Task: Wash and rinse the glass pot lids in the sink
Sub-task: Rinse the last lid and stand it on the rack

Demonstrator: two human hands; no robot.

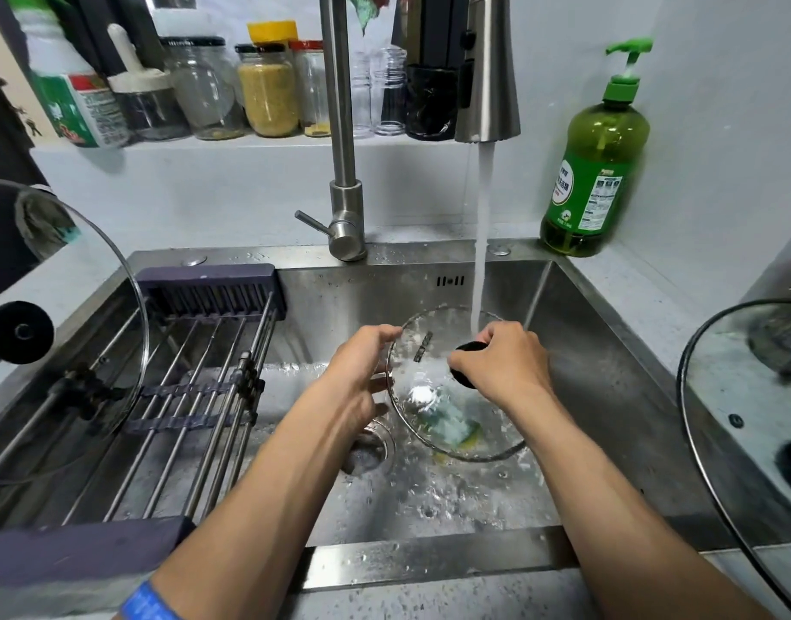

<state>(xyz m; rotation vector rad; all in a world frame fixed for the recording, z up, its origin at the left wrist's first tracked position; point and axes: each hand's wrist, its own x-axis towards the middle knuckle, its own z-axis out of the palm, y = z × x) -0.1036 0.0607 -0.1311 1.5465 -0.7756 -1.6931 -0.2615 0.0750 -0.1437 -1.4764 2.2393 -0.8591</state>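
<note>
- The glass lid (pixel 434 373) in the sink (pixel 608 351) is likely slick when wet, rigid and breakable; its black knob (pixel 467 366) looks the safest hold, with the rim steadied.
- It is clear and round with a thin metal rim, tilted under the running water (pixel 482 234), and a blue-green sponge (pixel 452 425) shows through the glass.
- The right hand (pixel 501 362) grips the knob with curled fingers; the left hand (pixel 362 373) has its fingers spread along the lid's left rim.
- A second lid (pixel 94 306) leans on the drying rack (pixel 196 373) at left; a third lid (pixel 743 418) lies on the worktop (pixel 644 293) at right.
- A green soap bottle (pixel 595 172) stands behind the sink.
</note>
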